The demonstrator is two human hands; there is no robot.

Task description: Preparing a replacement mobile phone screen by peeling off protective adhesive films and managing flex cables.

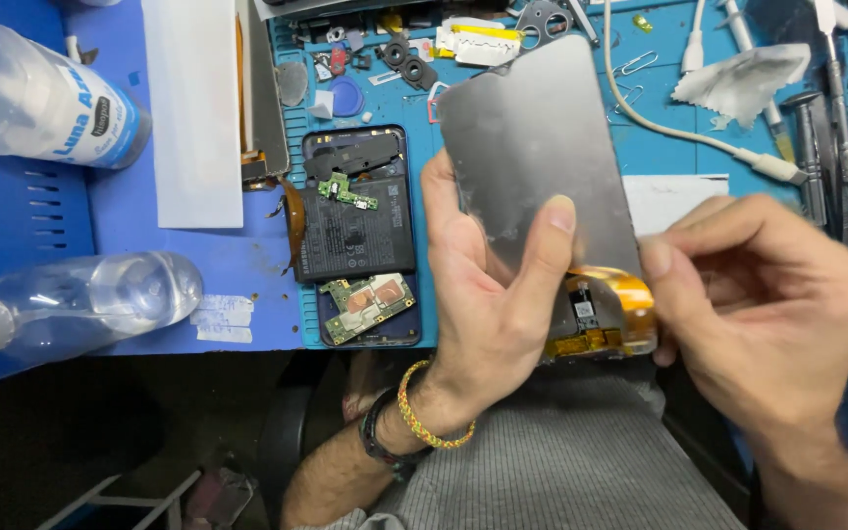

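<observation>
grey metal back of a flat phone display panel [537,147] faces up, held above the blue silicone work mat [669,147], tilted slightly, near the person's lap. left hand [488,285] grips the panel from its left edge, thumb pressed flat on the grey back, other fingers hidden behind it. right hand [763,304] is at the panel's lower right corner, thumb and forefinger pinched on the orange flex ribbon [606,314] folded over the panel's bottom end; a small black component sits just beside the ribbon. woven yellow-and-red bracelet [424,412] and a dark band on the left wrist.

on the mat, left of the panel: opened dark phone body [360,236] lying flat, black battery in the middle, green circuit boards above and below it. white paper strip [193,108] lies further left on the blue bench. two clear plastic bottles [46,93] lie on their sides at the left edge, well apart from the hands. beige cable [699,137] curves across the mat behind the panel. metal screwdrivers [836,128] lined up at far right, crumpled white wipe [743,83] near them. small loose parts scattered along the mat's top edge.
</observation>
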